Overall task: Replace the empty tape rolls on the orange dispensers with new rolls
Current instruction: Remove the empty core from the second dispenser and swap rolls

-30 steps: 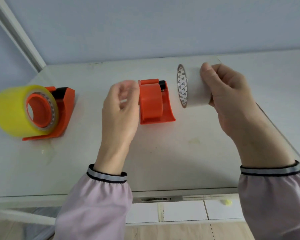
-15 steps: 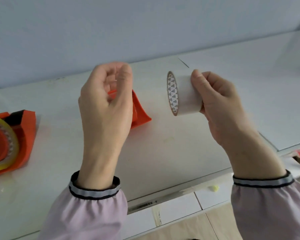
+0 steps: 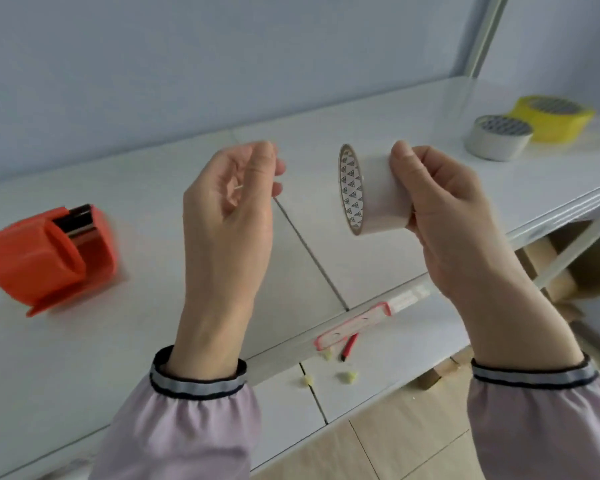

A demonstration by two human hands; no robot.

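My right hand (image 3: pixel 444 209) grips an empty white tape core (image 3: pixel 378 195) in the air above the table, its open end with a triangle-printed lining turned left. My left hand (image 3: pixel 226 237) is raised beside it, fingers loosely curled and apart, with nothing visible in them. An orange dispenser (image 3: pixel 32 258) with a bare hub lies on the white table (image 3: pixel 153 323) at the far left, apart from both hands. A new yellow roll (image 3: pixel 555 124) and a grey-white roll (image 3: pixel 496 142) lie flat at the far right of the table.
A wall runs along the back of the table. A seam crosses the tabletop between my hands. A red-edged label (image 3: pixel 354 323) sticks to the front edge. Cardboard boxes (image 3: pixel 568 268) sit under the table at right; small scraps lie on the floor.
My view has swung right, so the dispenser now sits far left and two rolls appear at right. My left hand left the dispenser and rose. The right hand still holds the core.
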